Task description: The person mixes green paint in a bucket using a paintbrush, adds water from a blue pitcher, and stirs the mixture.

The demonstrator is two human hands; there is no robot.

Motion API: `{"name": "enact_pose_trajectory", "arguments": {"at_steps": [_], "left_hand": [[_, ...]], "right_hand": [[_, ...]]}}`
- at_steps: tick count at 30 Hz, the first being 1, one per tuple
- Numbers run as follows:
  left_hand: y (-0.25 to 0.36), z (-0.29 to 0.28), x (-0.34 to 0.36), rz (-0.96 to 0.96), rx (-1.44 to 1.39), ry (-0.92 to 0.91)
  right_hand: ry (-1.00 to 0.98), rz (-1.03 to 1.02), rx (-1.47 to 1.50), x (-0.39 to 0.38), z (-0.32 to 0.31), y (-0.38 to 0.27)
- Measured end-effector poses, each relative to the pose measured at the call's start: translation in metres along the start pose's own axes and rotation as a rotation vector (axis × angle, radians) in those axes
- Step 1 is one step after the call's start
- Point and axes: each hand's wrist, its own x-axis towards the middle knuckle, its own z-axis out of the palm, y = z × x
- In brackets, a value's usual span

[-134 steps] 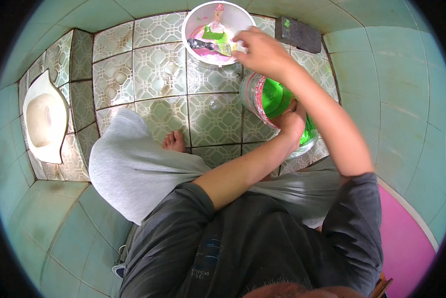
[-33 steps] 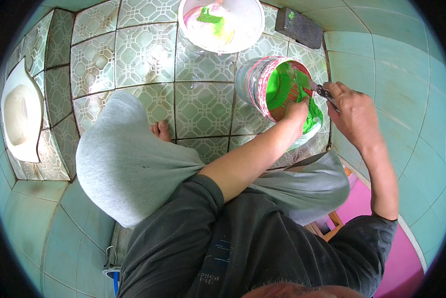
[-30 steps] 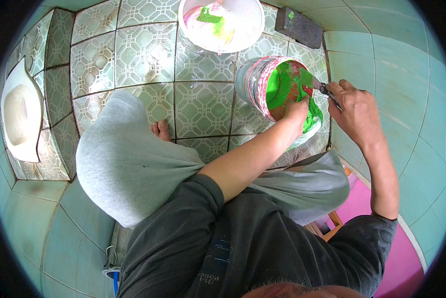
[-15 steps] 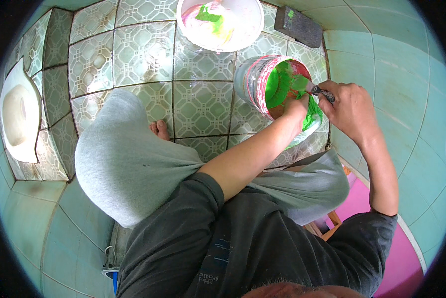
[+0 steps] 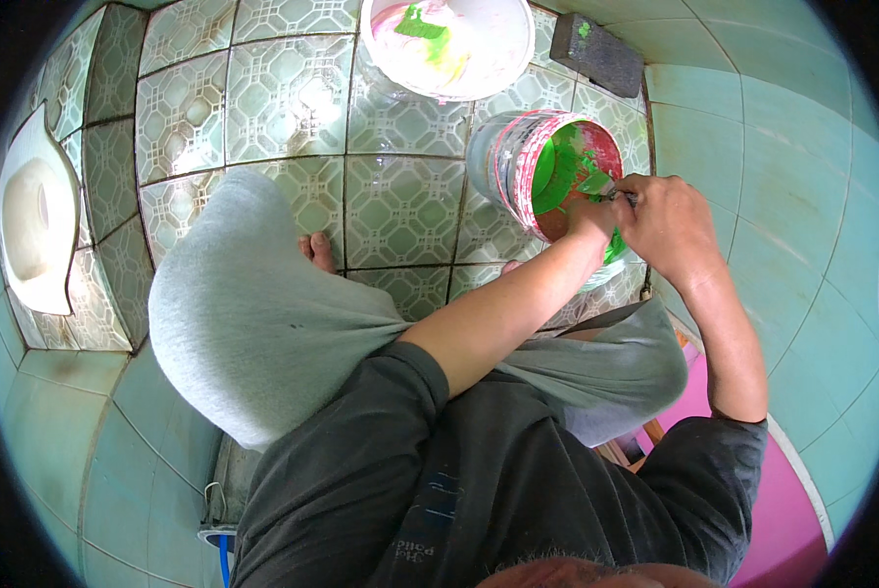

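Observation:
My right hand is closed round the dark handle of a putty knife, its green-smeared blade at the mouth of a paint bucket. Bright green paint coats part of the bucket's inside, over reddish-pink stains. Beside it, my left hand is closed at the bucket's near rim, right against the knife. Under that hand hangs a green-smeared plastic bag, which it seems to grip; the fingertips are hidden.
A white tub with pink, yellow and green smears stands at the far side. Near the right wall lies a dark grey block. A squat toilet is at the left. Tiled floor lies between my feet and the tub.
My right hand has shifted left and slightly down, bringing the knife close against my left hand. My left hand covers more of the plastic bag. The whole view has shifted slightly.

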Motion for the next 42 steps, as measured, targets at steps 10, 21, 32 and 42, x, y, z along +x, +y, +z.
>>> {"name": "enact_pose_trajectory", "arguments": {"at_steps": [10,21,32,42], "left_hand": [[-0.042,-0.004,0.044,0.023,-0.039,-0.044],[-0.057,0.0,0.048,0.109,0.052,0.001],[-0.043,-0.005,0.045,-0.091,0.001,-0.013],[-0.037,-0.004,0.035,0.057,0.289,0.102]], "right_hand": [[0.007,-0.017,0.033,0.0,0.004,0.009],[0.064,-0.161,-0.07,0.008,0.021,0.025],[-0.022,-0.367,-0.142,0.018,-0.001,0.034],[-0.017,-0.482,-0.291,0.03,0.013,0.081]]}}
